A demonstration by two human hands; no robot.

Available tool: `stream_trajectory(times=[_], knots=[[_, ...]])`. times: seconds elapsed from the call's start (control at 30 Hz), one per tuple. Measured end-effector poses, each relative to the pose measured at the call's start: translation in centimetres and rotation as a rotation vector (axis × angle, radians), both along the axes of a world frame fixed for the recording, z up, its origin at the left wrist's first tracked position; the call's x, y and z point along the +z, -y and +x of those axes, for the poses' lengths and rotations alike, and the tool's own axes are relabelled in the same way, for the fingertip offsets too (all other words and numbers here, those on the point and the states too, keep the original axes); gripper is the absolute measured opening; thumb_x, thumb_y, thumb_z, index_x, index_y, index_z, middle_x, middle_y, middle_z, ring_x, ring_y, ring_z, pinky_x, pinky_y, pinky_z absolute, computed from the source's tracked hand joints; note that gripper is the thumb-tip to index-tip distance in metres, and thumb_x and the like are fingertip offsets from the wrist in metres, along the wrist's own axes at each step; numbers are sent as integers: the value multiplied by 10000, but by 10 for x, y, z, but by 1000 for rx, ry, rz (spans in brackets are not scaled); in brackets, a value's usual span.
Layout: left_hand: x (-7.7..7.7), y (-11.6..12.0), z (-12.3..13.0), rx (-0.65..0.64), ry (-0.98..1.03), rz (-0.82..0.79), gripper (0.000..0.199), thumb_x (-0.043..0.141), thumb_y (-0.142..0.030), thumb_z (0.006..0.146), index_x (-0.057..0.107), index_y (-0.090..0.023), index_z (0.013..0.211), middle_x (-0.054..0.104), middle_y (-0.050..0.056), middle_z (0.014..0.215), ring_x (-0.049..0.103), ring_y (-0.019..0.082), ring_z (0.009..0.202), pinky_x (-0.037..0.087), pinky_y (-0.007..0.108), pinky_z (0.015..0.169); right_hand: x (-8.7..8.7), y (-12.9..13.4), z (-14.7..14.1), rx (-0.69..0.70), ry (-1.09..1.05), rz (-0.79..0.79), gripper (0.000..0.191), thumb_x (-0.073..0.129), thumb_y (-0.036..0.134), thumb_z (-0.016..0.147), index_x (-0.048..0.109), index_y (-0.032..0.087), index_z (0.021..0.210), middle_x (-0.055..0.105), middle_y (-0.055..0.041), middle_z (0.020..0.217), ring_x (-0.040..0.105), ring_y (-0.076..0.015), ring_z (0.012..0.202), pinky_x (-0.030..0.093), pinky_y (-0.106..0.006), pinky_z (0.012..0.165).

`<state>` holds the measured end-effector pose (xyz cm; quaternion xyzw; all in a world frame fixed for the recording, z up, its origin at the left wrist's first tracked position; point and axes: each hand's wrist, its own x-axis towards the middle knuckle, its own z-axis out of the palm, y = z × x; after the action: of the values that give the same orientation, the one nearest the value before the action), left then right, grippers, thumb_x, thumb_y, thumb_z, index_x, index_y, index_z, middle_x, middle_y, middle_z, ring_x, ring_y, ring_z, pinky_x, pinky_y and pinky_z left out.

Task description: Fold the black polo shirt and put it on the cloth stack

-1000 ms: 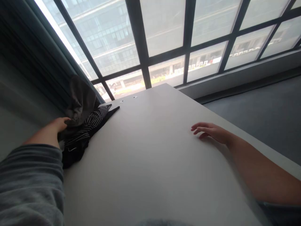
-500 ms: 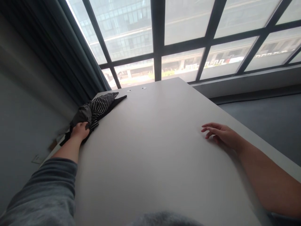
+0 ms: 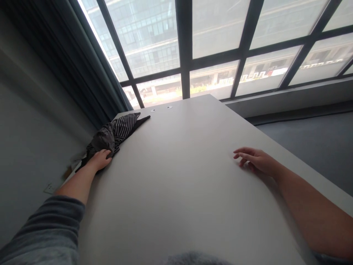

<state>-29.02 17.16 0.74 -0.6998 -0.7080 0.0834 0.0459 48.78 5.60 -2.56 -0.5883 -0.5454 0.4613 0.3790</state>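
A crumpled pile of clothing lies along the left edge of the white table (image 3: pixel 171 184). In it I see a dark grey garment (image 3: pixel 102 140) bunched on top of a black-and-white striped one (image 3: pixel 125 125), with a black piece stretching to the right. My left hand (image 3: pixel 99 160) has its fingers curled on the near end of the grey garment, gripping it. On the right side of the table, my right hand (image 3: pixel 255 159) hovers low over or rests on the surface, fingers loosely apart and holding nothing.
Two round white cable-hole covers (image 3: pixel 169 107) sit near the table's far edge. Beyond it is a large dark-framed window (image 3: pixel 186 66). A dark curtain (image 3: pixel 82 66) hangs at the left, and a wall socket (image 3: pixel 50 188) is low on the left wall.
My left hand and the grey garment have shifted slightly right and down in the picture, partly because the view has tilted. My right hand has barely moved.
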Motion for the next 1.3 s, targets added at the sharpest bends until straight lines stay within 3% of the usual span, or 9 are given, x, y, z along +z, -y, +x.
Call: stream_trajectory(times=[0.13, 0.23, 0.4, 0.53, 0.63, 0.77, 0.9, 1.1, 1.3], knots=[[-1, 10, 9, -60, -6, -59, 490, 488, -404, 909, 669, -158, 1291, 605, 151, 1459, 574, 310, 1356, 408, 378, 1170, -2, -2, 0, 22, 9, 5, 574, 803, 653, 744, 731, 190, 1076, 752, -131, 1045, 722, -218, 689, 423, -217, 374], [-1, 23, 18, -31, -16, -55, 546, 501, -456, 919, 635, -158, 1357, 543, 173, 1538, 541, 350, 1387, 430, 461, 1151, -2, -2, 1, 33, 31, 28, 562, 781, 641, 764, 724, 186, 1088, 755, -136, 1052, 731, -225, 703, 428, -219, 385], [-23, 59, 62, 109, -52, 367, 652, 526, -437, 963, 476, -126, 1534, 361, 220, 1677, 306, 408, 1547, 252, 628, 1233, -8, -7, 0, 11, 222, 145, 463, 670, 574, 856, 738, 190, 1105, 782, -124, 1016, 741, -243, 742, 478, -253, 451], [-51, 81, 101, 147, 31, 515, 663, 491, -380, 998, 409, -108, 1598, 280, 218, 1722, 166, 409, 1602, 156, 646, 1262, -21, -15, -12, 92, 580, 423, 322, 604, 442, 894, 791, 225, 1043, 791, -109, 1093, 743, -274, 924, 612, -418, 855], [-65, 87, 112, 235, 115, 466, 690, 463, -395, 1012, 384, -81, 1621, 278, 235, 1718, 178, 416, 1603, 205, 619, 1259, -30, -18, -28, 258, 738, 538, 372, 572, 408, 923, 793, 222, 1157, 719, -145, 1332, 664, -323, 1242, 493, -511, 1133], [-71, 87, 122, 289, 119, 386, 700, 449, -448, 1014, 441, -63, 1599, 219, 261, 1731, 178, 457, 1600, 219, 636, 1248, -36, -16, -53, 362, 956, 454, 557, 478, 451, 1007, 633, 212, 1486, 511, -164, 1605, 468, -359, 1491, 312, -597, 1253], [-72, 85, 176, 79, 129, 159, 685, 372, -451, 1040, 449, -66, 1602, 258, 224, 1734, 227, 390, 1608, 232, 539, 1275, -35, -18, -80, 441, 1072, 391, 656, 397, 492, 1050, 454, 189, 1628, 322, -158, 1718, 293, -348, 1594, 242, -565, 1286], [-72, 95, 289, -273, 236, -22, 701, 305, -468, 1067, 334, -105, 1666, 238, 155, 1750, 225, 308, 1625, 183, 483, 1308, -33, -21, -97, 470, 1106, 388, 668, 376, 506, 1061, 410, 194, 1651, 277, -150, 1735, 255, -330, 1610, 216, -529, 1301], [-70, 110, 312, -405, 284, -61, 673, 300, -491, 1073, 307, -209, 1685, 192, 70, 1769, 169, 272, 1641, 138, 497, 1321, -34, -14, -97, 496, 1081, 392, 648, 374, 498, 1070, 420, 207, 1647, 271, -145, 1739, 239, -335, 1614, 208, -532, 1301]])
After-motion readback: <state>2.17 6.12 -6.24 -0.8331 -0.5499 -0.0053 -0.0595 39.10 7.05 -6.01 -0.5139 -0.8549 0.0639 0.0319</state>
